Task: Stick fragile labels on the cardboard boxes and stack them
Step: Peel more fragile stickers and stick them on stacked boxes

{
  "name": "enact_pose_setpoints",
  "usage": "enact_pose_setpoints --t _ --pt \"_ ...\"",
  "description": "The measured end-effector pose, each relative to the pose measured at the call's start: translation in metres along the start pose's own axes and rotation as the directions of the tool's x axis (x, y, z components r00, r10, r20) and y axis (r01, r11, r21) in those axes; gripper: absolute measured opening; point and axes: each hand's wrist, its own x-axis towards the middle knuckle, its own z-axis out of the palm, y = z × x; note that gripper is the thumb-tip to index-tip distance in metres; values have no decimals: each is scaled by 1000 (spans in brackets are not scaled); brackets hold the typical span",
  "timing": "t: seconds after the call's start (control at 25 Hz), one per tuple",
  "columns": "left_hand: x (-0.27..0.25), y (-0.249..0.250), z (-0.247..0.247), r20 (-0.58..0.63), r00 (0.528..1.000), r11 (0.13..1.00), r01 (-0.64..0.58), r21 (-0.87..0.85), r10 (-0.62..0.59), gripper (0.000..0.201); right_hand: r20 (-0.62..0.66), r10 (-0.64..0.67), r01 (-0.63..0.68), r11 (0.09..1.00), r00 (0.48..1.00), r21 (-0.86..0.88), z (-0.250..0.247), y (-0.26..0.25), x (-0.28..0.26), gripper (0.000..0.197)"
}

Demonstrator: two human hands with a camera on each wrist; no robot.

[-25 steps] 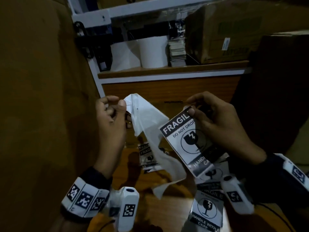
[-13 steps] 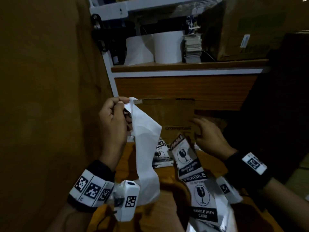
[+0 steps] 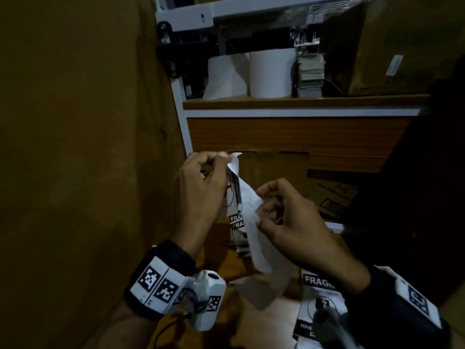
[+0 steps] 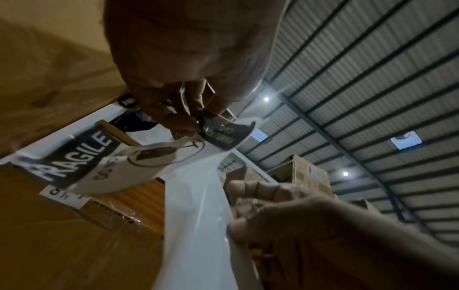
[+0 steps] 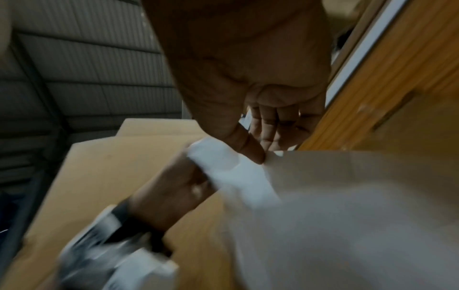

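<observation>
Left hand (image 3: 201,187) is raised in front of the chest and pinches the top corner of a fragile label (image 4: 104,160) between thumb and fingertips. In the left wrist view the printed face curls away below the pinch, "FRAGILE" band at the free end.

Right hand (image 3: 289,217) sits just beside it, thumb and fingers closed on the white backing strip (image 3: 259,248), which hangs down between the two hands toward the tabletop (image 3: 226,268).

More labels lie on the tabletop: a small pile (image 3: 237,224) behind the hands and one printed sheet (image 3: 319,298) near the right wrist.

A cardboard box (image 3: 274,170) stands upright just beyond the hands; whether it carries a label yet cannot be told.

Judgement on handling:
- Label is thin, very light, floppy; it curls on itself already.
- Adhesive side will likely grab fingers or fold onto itself if let slack.
- Best held by corners or edges only, kept taut between both hands.
- Backing looks glossy, probably slippery; a firm pinch is needed.
- Step in hand appears to be separating label from backing.
</observation>
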Motion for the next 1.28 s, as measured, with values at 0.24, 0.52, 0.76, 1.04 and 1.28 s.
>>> enact_pose_setpoints --t 0.24,0.52,0.76,1.04,1.28 --pt "3 15 -17 175 978 959 156 -235 -116 21 -111 112 -92 981 988 170 -60 20 13 20" --pt "-12 32 -2 289 931 863 327 -385 -223 26 -299 -47 -43 957 953 -288 -85 34 6 25" --pt "-26 64 28 296 915 853 372 -365 -273 29 41 -192 192 981 981 -4 -99 -18 -25 63" --pt "-47 90 63 297 927 858 338 -386 -231 29 -95 -275 264 958 957 -112 -109 -3 -33 40" --pt "-59 93 71 431 880 890 347 -296 -200 44 -289 -216 209 976 932 -56 -133 13 -40 24"
